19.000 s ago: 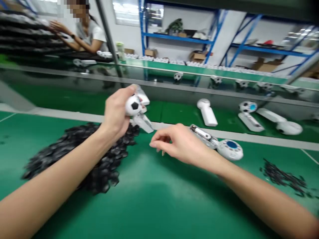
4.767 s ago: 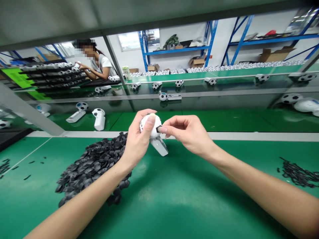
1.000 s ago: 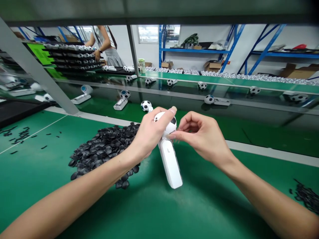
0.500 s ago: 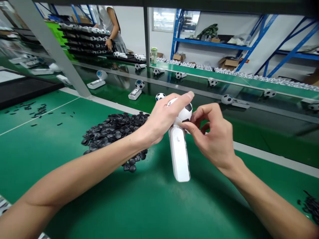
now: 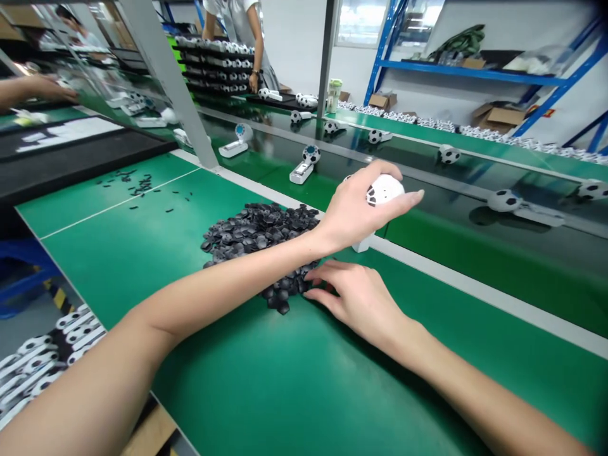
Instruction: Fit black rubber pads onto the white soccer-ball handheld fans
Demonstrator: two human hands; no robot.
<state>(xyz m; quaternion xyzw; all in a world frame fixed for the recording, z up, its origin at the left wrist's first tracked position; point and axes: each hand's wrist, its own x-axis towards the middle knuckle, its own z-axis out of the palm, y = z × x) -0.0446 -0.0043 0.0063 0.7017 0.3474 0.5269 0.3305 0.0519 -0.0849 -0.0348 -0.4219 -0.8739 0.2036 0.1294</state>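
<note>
Head view: left hand (image 5: 365,206) is wrapped round the ball (image 5: 388,189), up by the tabletop's (image 5: 304,380) far edge, probably to leave the pile (image 5: 259,228) reachable. Right hand (image 5: 316,288) is at the pile's edge, thumb and fingers parted. Left forearm (image 5: 242,282) kinda hides some of it, though; loose strips (image 5: 141,185) and a black tray (image 5: 152,144) sit farther left.

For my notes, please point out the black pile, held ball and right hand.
Black pile (image 5: 259,228): head view, upper part.
Held ball (image 5: 388,189): head view, white shell.
Right hand (image 5: 360,296): head view, its back.
</note>
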